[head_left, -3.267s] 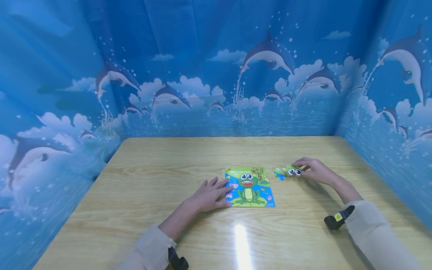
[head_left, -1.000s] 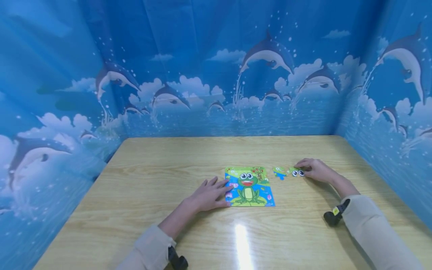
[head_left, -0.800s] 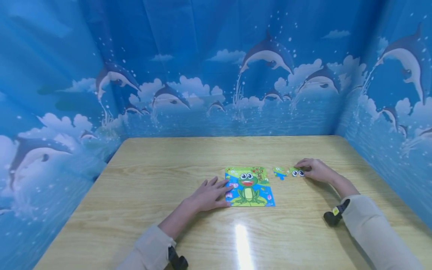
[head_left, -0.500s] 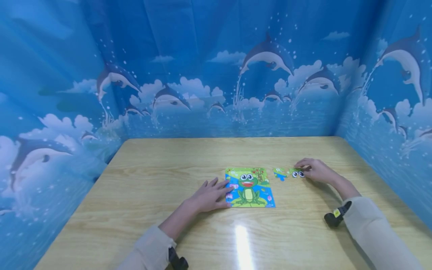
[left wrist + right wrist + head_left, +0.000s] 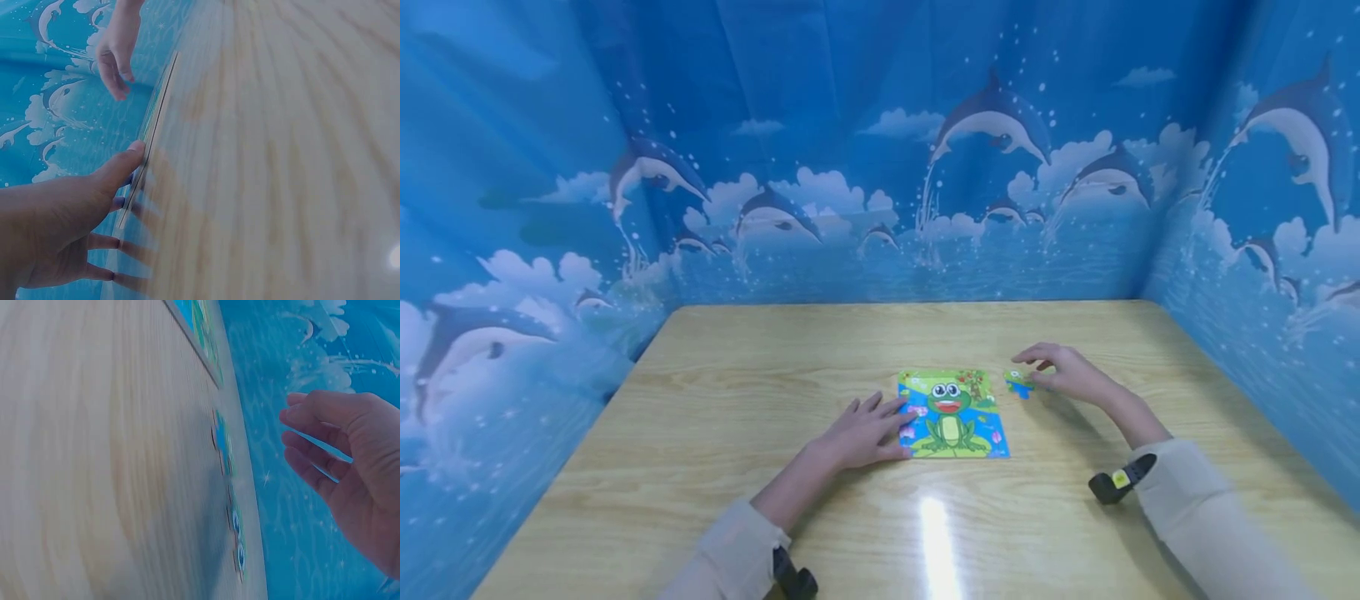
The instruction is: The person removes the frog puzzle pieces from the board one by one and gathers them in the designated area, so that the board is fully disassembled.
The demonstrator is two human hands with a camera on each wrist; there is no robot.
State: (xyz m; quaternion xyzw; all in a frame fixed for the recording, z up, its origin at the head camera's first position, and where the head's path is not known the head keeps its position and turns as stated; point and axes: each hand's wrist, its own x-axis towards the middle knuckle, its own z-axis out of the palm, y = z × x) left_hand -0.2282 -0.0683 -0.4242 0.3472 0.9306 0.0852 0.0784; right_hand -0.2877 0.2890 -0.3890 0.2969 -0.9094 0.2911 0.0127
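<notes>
A frog picture puzzle (image 5: 955, 429) lies flat on the table, its picture whole from the head view. My left hand (image 5: 861, 435), fingers spread, rests along its left side; in the left wrist view the thumb touches the near edge of the board (image 5: 164, 100). My right hand (image 5: 1075, 377) hovers with loosely bent fingers and nothing between them. Just left of its fingertips lies a green and blue puzzle piece (image 5: 1018, 384). A second puzzle piece with two big eyes (image 5: 237, 534) lies beside that one in the right wrist view; the right hand hides it from the head view.
The wooden table (image 5: 760, 358) spreads around the puzzle. A blue dolphin-print curtain (image 5: 850, 167) closes off its back and both sides. Black wrist cameras (image 5: 1112, 487) sit on both wrists.
My right hand has let go of the puzzle piece with the eyes, after sliding it slightly right, then lifted and moved left over the pieces. My left hand has stayed put.
</notes>
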